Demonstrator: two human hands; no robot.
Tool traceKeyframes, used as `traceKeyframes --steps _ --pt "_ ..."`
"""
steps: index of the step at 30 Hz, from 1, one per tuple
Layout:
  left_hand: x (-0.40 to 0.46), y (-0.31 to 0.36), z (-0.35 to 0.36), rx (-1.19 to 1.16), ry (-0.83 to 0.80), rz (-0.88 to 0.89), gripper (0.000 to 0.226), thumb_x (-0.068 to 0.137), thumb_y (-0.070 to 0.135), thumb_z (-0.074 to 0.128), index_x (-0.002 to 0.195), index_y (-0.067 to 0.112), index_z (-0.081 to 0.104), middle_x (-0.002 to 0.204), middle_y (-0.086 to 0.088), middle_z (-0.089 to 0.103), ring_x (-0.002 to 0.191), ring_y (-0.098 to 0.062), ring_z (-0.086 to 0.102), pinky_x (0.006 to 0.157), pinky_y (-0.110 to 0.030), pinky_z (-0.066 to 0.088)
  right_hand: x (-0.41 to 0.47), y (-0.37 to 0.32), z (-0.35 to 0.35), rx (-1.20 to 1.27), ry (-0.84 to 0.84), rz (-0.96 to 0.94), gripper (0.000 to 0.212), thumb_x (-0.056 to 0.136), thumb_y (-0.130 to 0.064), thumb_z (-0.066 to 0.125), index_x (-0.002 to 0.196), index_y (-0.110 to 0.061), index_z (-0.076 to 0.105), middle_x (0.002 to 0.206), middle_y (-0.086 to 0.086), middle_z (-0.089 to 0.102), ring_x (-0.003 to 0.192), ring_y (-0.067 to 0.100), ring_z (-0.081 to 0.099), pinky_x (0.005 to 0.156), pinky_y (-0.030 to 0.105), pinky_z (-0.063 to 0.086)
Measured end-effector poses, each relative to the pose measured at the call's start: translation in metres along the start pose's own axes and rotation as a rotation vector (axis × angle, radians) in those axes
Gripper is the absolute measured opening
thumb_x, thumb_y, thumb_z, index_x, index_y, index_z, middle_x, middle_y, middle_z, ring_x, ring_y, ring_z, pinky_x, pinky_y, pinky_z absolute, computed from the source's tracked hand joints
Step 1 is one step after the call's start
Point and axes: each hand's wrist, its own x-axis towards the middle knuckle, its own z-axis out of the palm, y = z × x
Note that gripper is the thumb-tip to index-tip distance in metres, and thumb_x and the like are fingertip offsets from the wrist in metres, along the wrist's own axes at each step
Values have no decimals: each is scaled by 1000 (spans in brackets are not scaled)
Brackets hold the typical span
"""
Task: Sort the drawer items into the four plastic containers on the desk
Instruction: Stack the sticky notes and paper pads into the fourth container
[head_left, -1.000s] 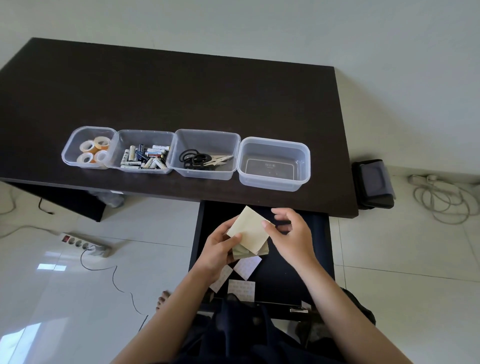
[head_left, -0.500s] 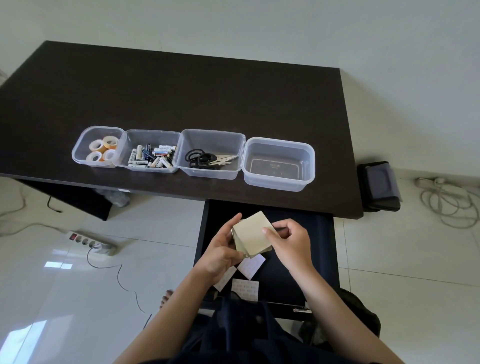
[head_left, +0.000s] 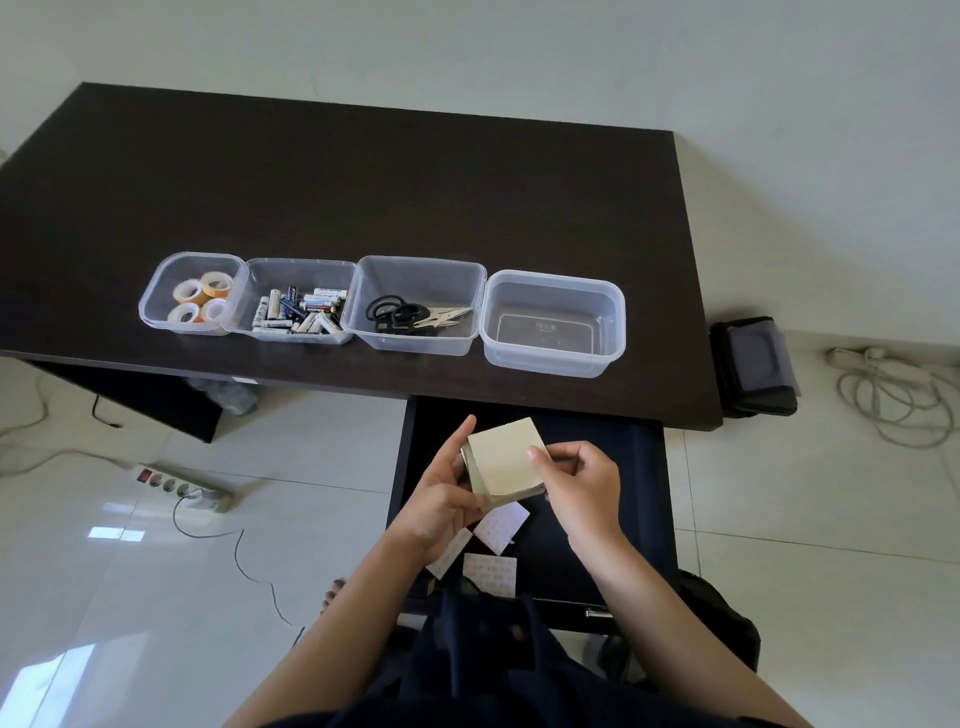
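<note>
Over an open drawer (head_left: 613, 499) below the dark surface (head_left: 363, 182), the left hand (head_left: 441, 499) and right hand (head_left: 582, 483) clamp a paper pad (head_left: 506, 460); the empty container (head_left: 553, 322), nearer the right hand, lies directly ahead.

Both hands squared the note stack (head_left: 506, 457) together (formerly fanned).
</note>
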Motion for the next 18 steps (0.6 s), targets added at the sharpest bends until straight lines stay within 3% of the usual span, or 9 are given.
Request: traceKeyframes --steps 2,4,6,10,14,16,18 --pt "0 1 0 -16 9 -8 87 63 -4 46 134 45 39 133 -3 55 117 -29 57 81 -36 54 -7 2 2 -22 16 -62 13 79 -20 74 81 -12 65 71 -2 67 60 2 62 55 13 47" --pt "-1 2 1 -37 26 -10 79 68 7 47 136 44 38 129 -2 57 112 -27 59 79 -37 53 -12 5 4 -66 17 -108 15 78 -23 75 81 -12 63 73 -4 66 64 -2 61 55 9 46" --pt "-1 2 3 -36 43 -1 71 77 14 51 139 44 35 124 0 58 109 -26 59 84 -41 52 -14 12 8 -101 2 -128 20 77 -29 76 81 -15 62 81 -2 66 71 3 63 60 13 47" --pt "-3 2 2 46 69 16 66 93 0 44 142 43 31 127 -4 57 111 -28 58 88 -43 53 -17 23 10 -123 -17 -144 22 77 -35 75 82 -19 60 96 -2 57 85 6 59 66 13 44" --pt "-8 2 1 114 81 22 68 95 0 44 140 49 29 130 -15 54 116 -36 56 90 -46 53 -17 27 10 -53 -82 -102 20 81 -32 71 83 -18 58 90 -1 65 84 11 65 64 18 53" --pt "-10 1 1 182 90 23 69 96 3 44 140 52 26 128 -17 55 111 -33 58 83 -40 55 -18 29 11 -18 -106 -77 19 83 -32 70 92 -20 58 92 -3 66 85 13 66 71 32 58" --pt "-13 1 4 271 89 27 68 98 6 42 142 52 20 128 -10 52 107 -25 59 81 -33 56 -20 31 13 12 -152 -48 31 85 -30 68 111 -23 55 99 -5 66 88 12 68 75 37 59"
